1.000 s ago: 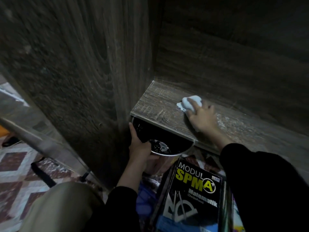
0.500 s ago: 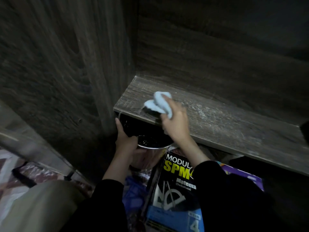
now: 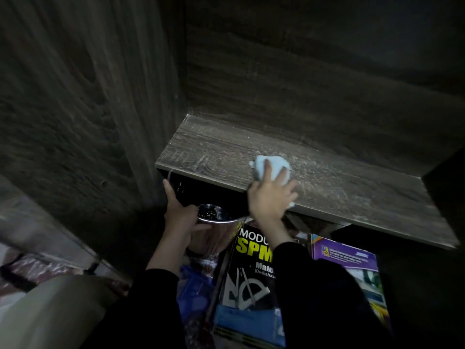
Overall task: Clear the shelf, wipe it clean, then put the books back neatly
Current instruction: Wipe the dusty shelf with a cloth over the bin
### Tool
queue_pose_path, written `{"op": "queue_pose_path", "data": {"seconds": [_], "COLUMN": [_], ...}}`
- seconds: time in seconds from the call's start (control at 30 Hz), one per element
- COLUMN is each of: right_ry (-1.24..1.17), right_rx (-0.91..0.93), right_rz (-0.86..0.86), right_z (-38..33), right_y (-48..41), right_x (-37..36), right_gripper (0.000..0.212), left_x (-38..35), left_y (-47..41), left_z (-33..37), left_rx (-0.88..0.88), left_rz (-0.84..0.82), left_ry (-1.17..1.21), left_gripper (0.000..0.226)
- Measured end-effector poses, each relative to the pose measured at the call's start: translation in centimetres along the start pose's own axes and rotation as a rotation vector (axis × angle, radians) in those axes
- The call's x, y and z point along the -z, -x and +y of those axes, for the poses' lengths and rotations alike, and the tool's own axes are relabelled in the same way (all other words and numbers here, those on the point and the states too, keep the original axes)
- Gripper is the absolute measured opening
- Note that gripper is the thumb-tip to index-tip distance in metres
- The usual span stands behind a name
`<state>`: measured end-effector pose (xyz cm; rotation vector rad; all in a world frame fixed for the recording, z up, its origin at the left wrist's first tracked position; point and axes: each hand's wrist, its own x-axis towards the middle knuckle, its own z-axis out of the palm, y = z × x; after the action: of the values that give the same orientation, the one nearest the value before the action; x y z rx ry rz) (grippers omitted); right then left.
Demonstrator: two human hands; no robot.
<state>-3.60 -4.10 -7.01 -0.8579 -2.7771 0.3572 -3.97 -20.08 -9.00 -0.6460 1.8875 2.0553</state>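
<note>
The dark wooden shelf (image 3: 352, 187) is bare and dusty with streaks. My right hand (image 3: 270, 197) presses a pale blue cloth (image 3: 270, 165) flat on the shelf near its front edge, fingers spread over it. My left hand (image 3: 180, 212) grips the rim of a shiny metal bin (image 3: 214, 220) held just under the shelf's front left edge; crumbs of dirt lie inside it. Below, a black "MODUL SPM" maths book (image 3: 247, 285) and a purple book (image 3: 352, 268) lie on the floor.
The cabinet's side panel (image 3: 88, 109) rises at the left and its back wall (image 3: 314, 84) stands behind the shelf. A darker upright panel (image 3: 445, 197) bounds the shelf at the right. A patterned rug (image 3: 37, 268) shows at the lower left beside my knee.
My right hand slid the cloth to the shelf's front left edge above the bin, then back right along the shelf. My left hand kept holding the bin under the edge.
</note>
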Motion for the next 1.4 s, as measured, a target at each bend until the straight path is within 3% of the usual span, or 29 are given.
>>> {"op": "queue_pose_path", "data": {"seconds": [0.23,0.33,0.43,0.53,0.63,0.7,0.8,0.9,1.07,1.4], "right_ry": [-0.005,-0.273,-0.679,-0.733,-0.517,-0.272,-0.031,0.052,0.077,0.003], "right_rx": [0.528,0.658,0.53,0.374,0.131,-0.035,-0.263,-0.428,-0.438,-0.148], "right_rz": [-0.178,-0.217,-0.279,-0.036,0.2,0.258,0.216,0.068,0.074,0.008], "right_z": [-8.1,-7.3,-4.7,0.9,8.7,14.7,22.6,26.9,24.2,8.7], "right_y": [3.0,1.5,-0.3,-2.6,-4.9,-6.2,-7.1,-6.0,-5.1,-2.6], "right_x": [-1.8,-0.4,2.2,3.4,5.0,6.7,8.8,9.6,7.2,2.0], "right_gripper": [0.065,0.059,0.056,0.059,0.056,0.056,0.059,0.058,0.057,0.059], "left_x": [0.7,0.4,-0.1,-0.1,0.1,0.1,-0.1,-0.4,-0.6,-0.6], "left_y": [-1.3,-0.3,-0.2,-0.7,-1.2,-1.2,-1.2,-1.2,-1.3,-0.7], "left_z": [-1.0,-0.1,-0.1,-0.4,-0.5,-0.5,-0.4,-0.3,-0.1,-0.1], "left_rx": [-0.036,-0.062,-0.036,-0.039,-0.031,-0.039,-0.048,-0.037,-0.026,-0.01], "left_rz": [0.028,0.022,0.005,0.002,-0.014,-0.025,-0.037,-0.027,-0.022,-0.029], "left_ry": [-0.092,-0.063,0.009,0.024,0.032,0.04,0.058,0.072,0.074,0.078], "left_gripper": [0.107,0.102,0.095,0.096,0.098,0.097,0.097,0.097,0.099,0.098]}}
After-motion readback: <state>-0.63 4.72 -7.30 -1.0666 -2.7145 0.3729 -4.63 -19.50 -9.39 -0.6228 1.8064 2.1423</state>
